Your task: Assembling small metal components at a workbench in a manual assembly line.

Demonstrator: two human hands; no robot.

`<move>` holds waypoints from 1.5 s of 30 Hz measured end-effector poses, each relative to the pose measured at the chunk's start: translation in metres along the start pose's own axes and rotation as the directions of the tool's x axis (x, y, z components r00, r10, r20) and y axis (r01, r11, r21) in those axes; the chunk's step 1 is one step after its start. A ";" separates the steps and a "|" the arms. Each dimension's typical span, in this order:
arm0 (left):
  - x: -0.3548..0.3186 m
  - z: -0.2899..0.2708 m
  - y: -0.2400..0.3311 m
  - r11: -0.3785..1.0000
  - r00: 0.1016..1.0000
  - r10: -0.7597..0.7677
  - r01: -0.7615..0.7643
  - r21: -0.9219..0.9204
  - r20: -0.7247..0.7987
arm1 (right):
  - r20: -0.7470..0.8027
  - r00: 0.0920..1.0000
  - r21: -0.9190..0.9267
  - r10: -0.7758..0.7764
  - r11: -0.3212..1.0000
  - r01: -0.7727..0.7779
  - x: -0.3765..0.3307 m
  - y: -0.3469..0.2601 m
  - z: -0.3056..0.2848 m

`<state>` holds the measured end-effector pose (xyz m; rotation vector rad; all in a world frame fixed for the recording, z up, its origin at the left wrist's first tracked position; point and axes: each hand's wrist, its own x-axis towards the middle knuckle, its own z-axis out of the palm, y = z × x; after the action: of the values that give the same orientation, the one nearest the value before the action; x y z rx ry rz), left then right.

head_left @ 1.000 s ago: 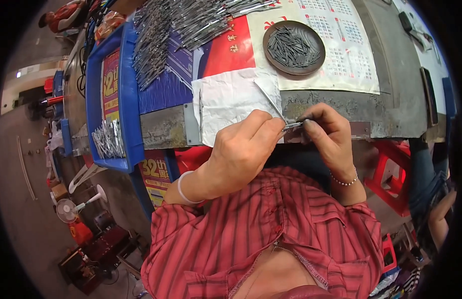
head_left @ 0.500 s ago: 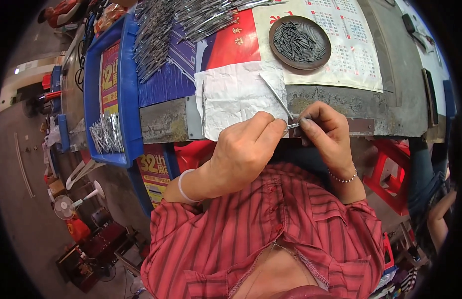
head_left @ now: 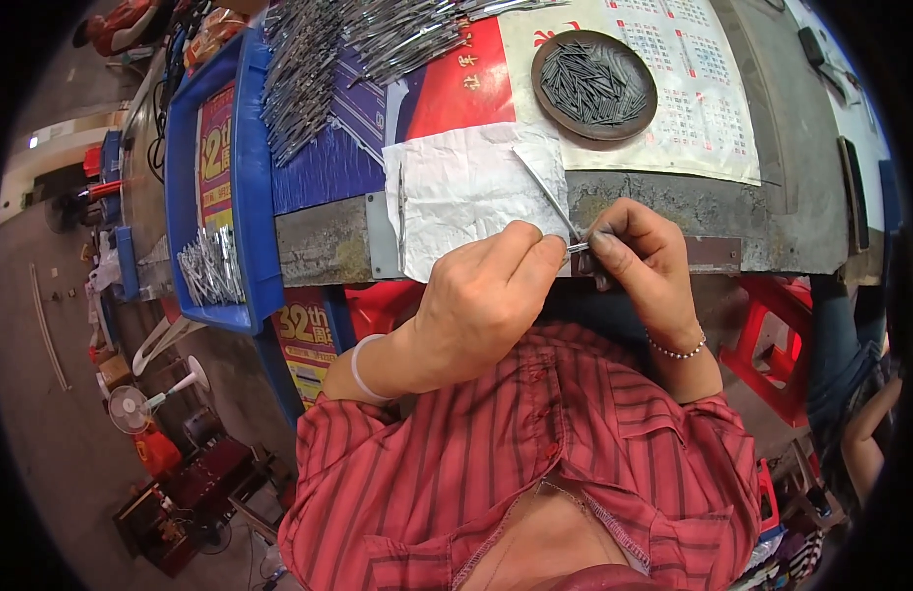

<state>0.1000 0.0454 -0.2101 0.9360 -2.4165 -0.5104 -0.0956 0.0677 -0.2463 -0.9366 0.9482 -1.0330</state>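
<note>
The left hand and right hand pinch a slim metal piece at the near edge of the tabletop.

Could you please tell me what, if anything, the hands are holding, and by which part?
A slim silvery metal piece: the left hand pinches its left part, the right hand its right part. The hands hide its full shape.

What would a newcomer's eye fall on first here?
Probably the left hand and right hand, pinching a small metal piece at the workbench edge. Next, the heap of slender metal pieces at upper left and the brown dish of dark pins to its right. A blue plastic tray also stands out on the left.
</note>
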 end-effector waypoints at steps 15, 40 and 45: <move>0.058 -0.025 -0.013 0.998 1.000 -0.003 0.001 0.058 0.023 | -0.228 0.957 -0.041 -0.180 0.984 0.175 0.003 -0.002 -0.018; 0.132 -0.046 0.036 0.725 0.853 0.516 -0.485 -0.490 -0.081 | -0.290 0.785 -0.540 -0.548 0.771 0.338 -0.018 0.024 -0.026; 0.067 -0.023 0.029 0.731 0.949 0.277 -0.308 -0.609 -0.148 | -0.303 0.718 -0.517 -0.627 0.741 0.429 0.000 0.044 -0.037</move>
<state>0.0549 0.0154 -0.1561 0.2592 -2.0558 -1.0682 -0.1188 0.0719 -0.2991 -1.4177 1.3683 -1.6535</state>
